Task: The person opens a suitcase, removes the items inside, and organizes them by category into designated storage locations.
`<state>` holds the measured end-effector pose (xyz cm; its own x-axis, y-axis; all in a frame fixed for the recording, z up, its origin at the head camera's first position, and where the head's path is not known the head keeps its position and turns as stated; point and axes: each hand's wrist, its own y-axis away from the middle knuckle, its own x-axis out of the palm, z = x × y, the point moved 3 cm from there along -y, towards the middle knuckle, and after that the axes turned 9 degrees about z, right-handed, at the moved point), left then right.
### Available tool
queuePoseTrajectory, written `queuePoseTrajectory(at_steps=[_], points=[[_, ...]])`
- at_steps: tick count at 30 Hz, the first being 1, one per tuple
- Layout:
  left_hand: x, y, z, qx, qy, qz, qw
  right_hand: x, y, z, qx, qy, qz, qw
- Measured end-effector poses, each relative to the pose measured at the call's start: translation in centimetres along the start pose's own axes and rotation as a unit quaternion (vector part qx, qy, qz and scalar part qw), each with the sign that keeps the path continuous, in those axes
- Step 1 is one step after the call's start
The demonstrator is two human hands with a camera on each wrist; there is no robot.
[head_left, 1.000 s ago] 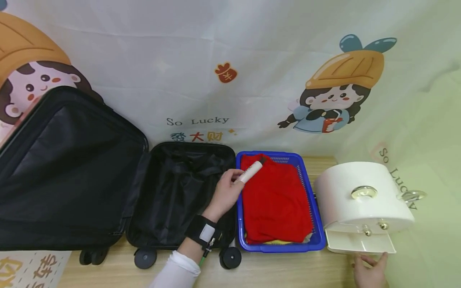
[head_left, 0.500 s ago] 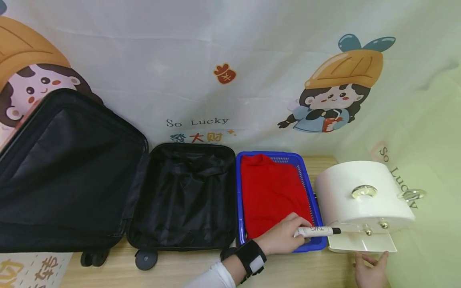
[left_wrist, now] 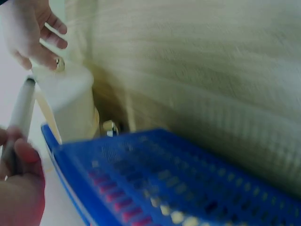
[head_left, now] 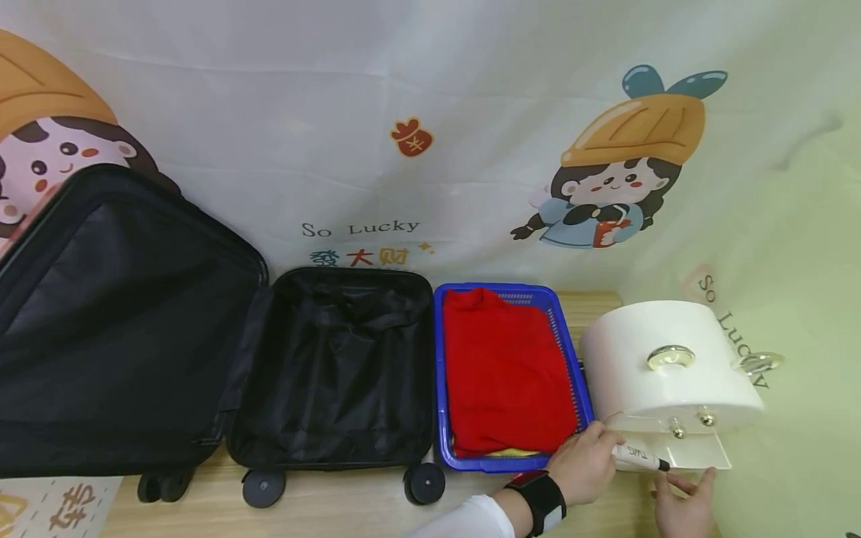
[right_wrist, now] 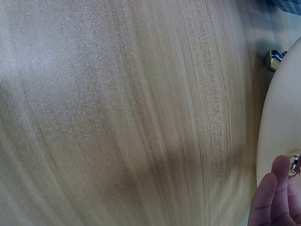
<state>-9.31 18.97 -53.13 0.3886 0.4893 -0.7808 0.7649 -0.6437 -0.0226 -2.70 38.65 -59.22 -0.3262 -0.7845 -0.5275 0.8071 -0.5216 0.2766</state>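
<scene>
My left hand (head_left: pixel 584 465) holds a white tube with a black cap (head_left: pixel 639 456) and dark lettering, its capped end pointing right over the pulled-out drawer (head_left: pixel 702 451) of a rounded white box (head_left: pixel 632 373). The left wrist view also shows the tube (left_wrist: pixel 22 104) in the fingers, cap end toward the other hand. At the drawer's front edge is my right hand (head_left: pixel 682 514). Its fingers (right_wrist: pixel 277 188) pinch a small gold knob (right_wrist: pixel 294 165) on the drawer front, which is partly hidden behind them.
A blue basket (head_left: pixel 440 396) with folded red cloth (head_left: pixel 507 366) stands left of the box. Further left lies an open black suitcase (head_left: pixel 336 381), its lid (head_left: pixel 128 321) propped up. A patterned backdrop (head_left: pixel 269 112) rises behind, and the wooden table (head_left: pixel 343 508) runs along the front.
My left hand has carried the tube rightward from the suitcase side, across the basket, to above the drawer. The right hand has stayed at the drawer front. The head view has shifted slightly.
</scene>
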Motion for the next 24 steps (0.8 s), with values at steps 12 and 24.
queuePoseTrajectory(at_steps=[12,24], points=[[2.1,-2.3,-1.6,-0.054,-0.1,-0.048,0.9923,0.0,0.0,-0.3,-0.015,0.024,-0.025,0.9993],[2.7,-1.8,-2.0,-0.003,-0.221,0.148,0.9641,0.0,0.3,0.2,-0.017,0.027,-0.026,0.9991]])
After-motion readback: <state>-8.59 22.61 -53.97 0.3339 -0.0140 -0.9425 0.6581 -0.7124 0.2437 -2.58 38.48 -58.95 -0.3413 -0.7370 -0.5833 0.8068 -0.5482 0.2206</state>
